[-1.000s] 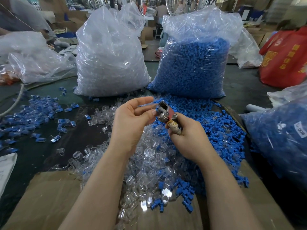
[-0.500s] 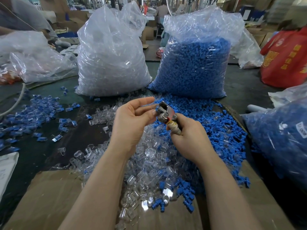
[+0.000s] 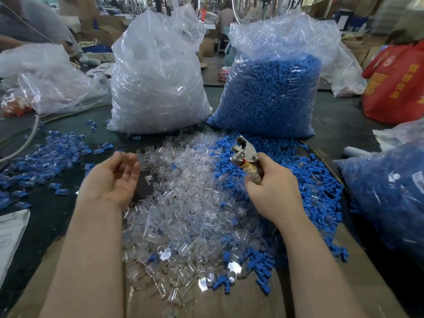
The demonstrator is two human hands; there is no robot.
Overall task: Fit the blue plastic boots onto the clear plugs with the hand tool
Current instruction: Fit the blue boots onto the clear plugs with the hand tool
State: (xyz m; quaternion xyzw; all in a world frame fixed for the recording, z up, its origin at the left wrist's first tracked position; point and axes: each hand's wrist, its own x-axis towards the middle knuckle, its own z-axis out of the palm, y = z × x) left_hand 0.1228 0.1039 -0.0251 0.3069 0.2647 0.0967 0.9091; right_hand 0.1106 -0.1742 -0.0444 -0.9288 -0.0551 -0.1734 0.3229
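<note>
My right hand (image 3: 273, 187) grips the taped handle of the metal hand tool (image 3: 243, 152), whose jaws point up and to the left over the blue boots (image 3: 296, 171). Those loose boots lie heaped on the right. A pile of clear plugs (image 3: 188, 203) fills the middle of the table. My left hand (image 3: 112, 180) hovers palm-up at the pile's left edge, blurred, with relaxed fingers and nothing in it. To the left lie scattered fitted blue-and-clear pieces (image 3: 46, 161).
A big bag of clear plugs (image 3: 156, 83) and a big bag of blue boots (image 3: 270, 92) stand behind the piles. Another blue-filled bag (image 3: 390, 191) sits at the right, a red bag (image 3: 394, 86) behind it. Cardboard (image 3: 229, 299) lies under my forearms.
My left hand has left the tool's jaws and swung out to the left, palm up. My right hand has moved right with the tool; the jaws now hold nothing I can see.
</note>
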